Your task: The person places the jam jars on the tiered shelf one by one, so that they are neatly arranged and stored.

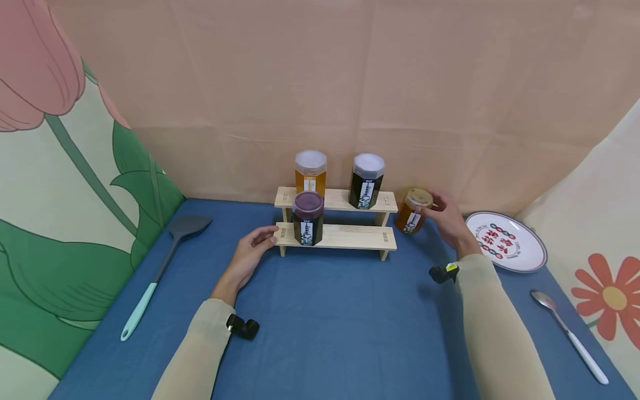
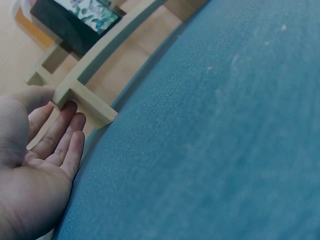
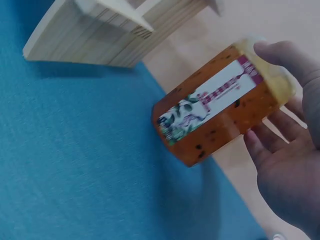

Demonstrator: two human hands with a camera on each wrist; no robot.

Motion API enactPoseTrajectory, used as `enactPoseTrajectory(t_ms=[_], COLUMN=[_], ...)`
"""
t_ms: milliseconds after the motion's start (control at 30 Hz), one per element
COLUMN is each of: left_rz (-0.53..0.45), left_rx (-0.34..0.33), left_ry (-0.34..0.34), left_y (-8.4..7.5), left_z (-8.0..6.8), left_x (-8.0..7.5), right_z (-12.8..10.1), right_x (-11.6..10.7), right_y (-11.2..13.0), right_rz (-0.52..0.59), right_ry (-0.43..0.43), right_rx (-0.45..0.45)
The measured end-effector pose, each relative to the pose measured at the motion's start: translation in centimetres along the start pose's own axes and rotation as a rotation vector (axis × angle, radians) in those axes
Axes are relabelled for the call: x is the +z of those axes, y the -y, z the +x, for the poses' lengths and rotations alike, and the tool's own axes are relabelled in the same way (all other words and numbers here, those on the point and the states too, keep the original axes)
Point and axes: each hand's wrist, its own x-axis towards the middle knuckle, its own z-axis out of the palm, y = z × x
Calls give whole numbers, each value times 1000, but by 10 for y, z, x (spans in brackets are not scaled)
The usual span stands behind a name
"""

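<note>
A two-step wooden rack (image 1: pixel 345 238) stands on the blue table. On its top step are a yellow jar (image 1: pixel 310 173) and a dark jar (image 1: pixel 367 182), and a purple-lidded jar (image 1: pixel 307 219) is on the lower step. My right hand (image 1: pixel 444 218) grips an orange jar (image 1: pixel 413 212) by its lid, just right of the rack. In the right wrist view that orange jar (image 3: pixel 215 117) is tilted, with the thumb (image 3: pixel 287 56) on the lid. My left hand (image 1: pixel 254 245) lies open, its fingers (image 2: pixel 62 131) touching the left end of the lower step (image 2: pixel 85 102).
A grey spatula with a mint handle (image 1: pixel 162 266) lies at the left. A patterned plate (image 1: pixel 520 256) and a spoon (image 1: pixel 570 333) lie at the right. Cloth backdrops close in the table at the back and both sides.
</note>
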Motion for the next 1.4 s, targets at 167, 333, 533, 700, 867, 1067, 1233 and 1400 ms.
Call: enactPoseTrajectory(t_ms=[167,333,533,700,867,1067,1233,1400], left_rz=[-2,-2,-9,-7,-4,-3,-2,-1], left_rx=[-3,-6,-10,-5,-6,-16,-16,-15], left_ry=[-2,0,4,0,2,0,-4,-9], left_y=[1,1,2,0,-1,-1,-1,1], left_z=[0,0,1,2,2,3,2,2], left_x=[0,0,2,3,3,3,2,1], right_z=[-7,-13,-9,-11,-13,-15,-22,-32], right_x=[5,8,5,6,6,5,6,8], right_y=[1,5,-13,-13,-11,-12,-5,10], right_rz=[2,-22,-59,-59,-49,-68,-91,-84], right_ry=[11,12,-57,-101,-115,-125,-142,-154], right_rx=[69,91,87,81,80,82,82,63])
